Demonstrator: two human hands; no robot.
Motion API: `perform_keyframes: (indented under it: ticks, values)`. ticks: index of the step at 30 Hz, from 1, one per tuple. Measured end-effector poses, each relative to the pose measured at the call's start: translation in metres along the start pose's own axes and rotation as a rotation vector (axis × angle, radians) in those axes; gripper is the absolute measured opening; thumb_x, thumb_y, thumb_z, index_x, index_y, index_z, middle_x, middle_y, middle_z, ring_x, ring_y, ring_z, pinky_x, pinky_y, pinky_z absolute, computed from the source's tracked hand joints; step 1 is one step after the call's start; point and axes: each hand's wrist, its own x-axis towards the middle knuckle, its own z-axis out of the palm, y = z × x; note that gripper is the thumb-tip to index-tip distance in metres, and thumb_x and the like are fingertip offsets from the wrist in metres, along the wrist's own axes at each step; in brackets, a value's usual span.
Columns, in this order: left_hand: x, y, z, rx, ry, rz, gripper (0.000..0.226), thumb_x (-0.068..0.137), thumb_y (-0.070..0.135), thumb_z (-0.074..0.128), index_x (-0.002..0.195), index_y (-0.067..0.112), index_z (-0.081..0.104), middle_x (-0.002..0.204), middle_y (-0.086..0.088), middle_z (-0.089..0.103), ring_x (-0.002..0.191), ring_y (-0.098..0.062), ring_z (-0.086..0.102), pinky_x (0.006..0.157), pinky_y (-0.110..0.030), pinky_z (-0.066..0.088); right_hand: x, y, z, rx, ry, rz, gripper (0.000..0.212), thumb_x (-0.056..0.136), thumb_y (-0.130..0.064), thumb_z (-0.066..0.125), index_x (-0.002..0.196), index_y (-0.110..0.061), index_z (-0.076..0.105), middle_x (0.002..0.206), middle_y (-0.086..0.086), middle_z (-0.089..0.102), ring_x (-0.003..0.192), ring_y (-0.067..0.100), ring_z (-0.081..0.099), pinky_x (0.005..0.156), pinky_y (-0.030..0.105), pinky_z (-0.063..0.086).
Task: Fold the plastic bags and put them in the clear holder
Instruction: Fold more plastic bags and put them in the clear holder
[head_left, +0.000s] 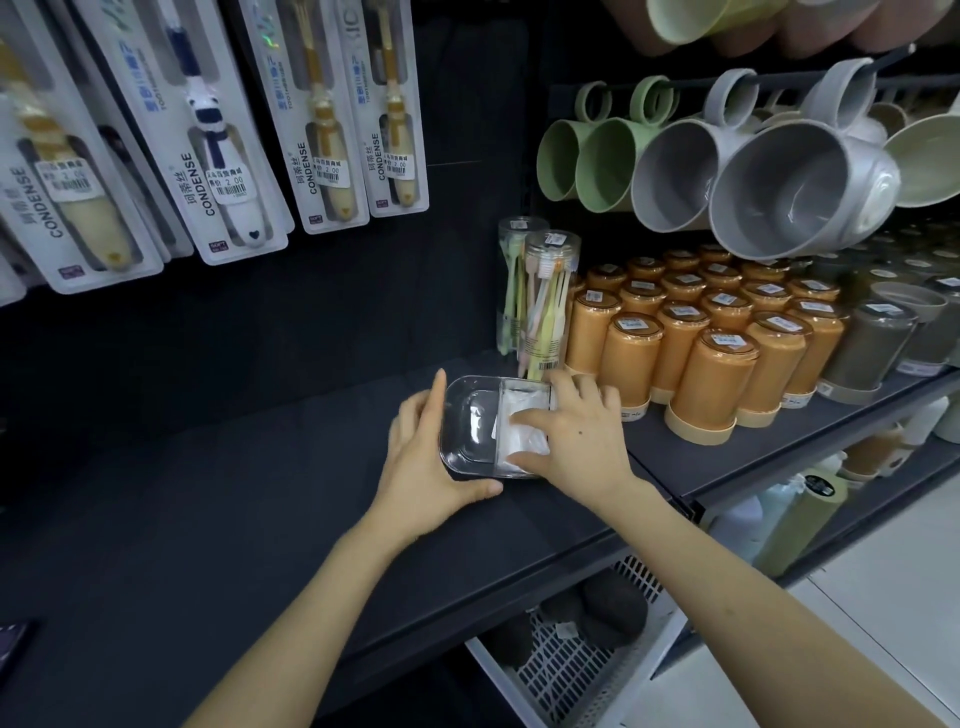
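A clear holder lies on a dark shelf, long axis left to right. A folded white bag sits in its right half, pressed under the right hand, fingers flat and spread. The left hand clasps the holder's left end.

Store aisle, even flat light. Dark shelf board under both hands, black back panel behind them. Carded toothbrush packs hang above and left of the left hand. Clear toothbrush tubes stand just behind the right hand, orange cups to its right. Green and grey mugs hang on a rail above those. White perforated basket one level down, pale floor lower right.
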Motion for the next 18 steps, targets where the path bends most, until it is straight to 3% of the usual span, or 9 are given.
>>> perform_keyframes:
  ticks: [2, 4, 8, 11, 14, 18]
  values:
    - [0.009, 0.000, -0.009, 0.136, -0.116, 0.032, 0.132, 0.061, 0.031, 0.090, 0.150, 0.037, -0.008, 0.150, 0.023, 0.007, 0.142, -0.005, 0.008, 0.112, -0.022, 0.018, 0.000, 0.001, 0.000, 0.016, 0.006, 0.001, 0.043, 0.046, -0.055, 0.087, 0.083, -0.037, 0.076, 0.107, 0.008, 0.062, 0.091, 0.033, 0.059, 0.073, 0.043, 0.043]
    - [0.016, 0.000, -0.012, 0.177, -0.172, 0.032, 0.132, 0.063, 0.032, 0.089, 0.151, 0.037, -0.009, 0.156, 0.018, 0.005, 0.144, -0.009, 0.012, 0.117, -0.028, 0.021, -0.001, 0.000, 0.000, 0.022, 0.016, 0.002, 0.042, 0.047, -0.055, 0.086, 0.083, -0.037, 0.076, 0.105, 0.008, 0.062, 0.090, 0.033, 0.059, 0.072, 0.043, 0.043]
    - [0.015, 0.004, -0.011, 0.182, -0.104, 0.061, 0.126, 0.062, 0.031, 0.090, 0.153, 0.031, 0.003, 0.150, 0.013, 0.022, 0.134, -0.010, 0.033, 0.110, -0.030, 0.035, -0.002, -0.003, -0.001, 0.025, 0.044, 0.033, 0.045, 0.045, -0.054, 0.086, 0.085, -0.035, 0.076, 0.103, 0.007, 0.062, 0.088, 0.032, 0.059, 0.072, 0.041, 0.041]
    - [0.000, 0.008, -0.005, 0.198, -0.037, 0.110, 0.119, 0.061, 0.034, 0.089, 0.153, 0.025, 0.013, 0.147, 0.012, 0.027, 0.131, -0.010, 0.035, 0.107, -0.026, 0.036, -0.006, -0.008, -0.001, 0.003, 0.071, 0.098, 0.051, 0.043, -0.050, 0.089, 0.089, -0.030, 0.076, 0.103, 0.009, 0.062, 0.087, 0.032, 0.059, 0.074, 0.041, 0.040]
    - [-0.012, 0.007, -0.001, 0.202, 0.012, 0.136, 0.114, 0.062, 0.036, 0.088, 0.151, 0.022, 0.018, 0.145, 0.009, 0.031, 0.131, -0.014, 0.038, 0.106, -0.032, 0.040, -0.010, -0.014, -0.004, -0.018, 0.059, 0.099, 0.052, 0.044, -0.048, 0.089, 0.090, -0.028, 0.075, 0.103, 0.010, 0.062, 0.087, 0.031, 0.059, 0.075, 0.043, 0.041]
    - [-0.017, 0.005, -0.003, 0.190, 0.013, 0.118, 0.113, 0.062, 0.035, 0.087, 0.151, 0.023, 0.019, 0.146, 0.009, 0.030, 0.131, -0.015, 0.038, 0.106, -0.036, 0.041, -0.016, -0.012, -0.007, -0.011, 0.002, 0.044, 0.048, 0.055, -0.055, 0.082, 0.096, -0.030, 0.075, 0.117, 0.012, 0.060, 0.096, 0.033, 0.058, 0.083, 0.047, 0.040]
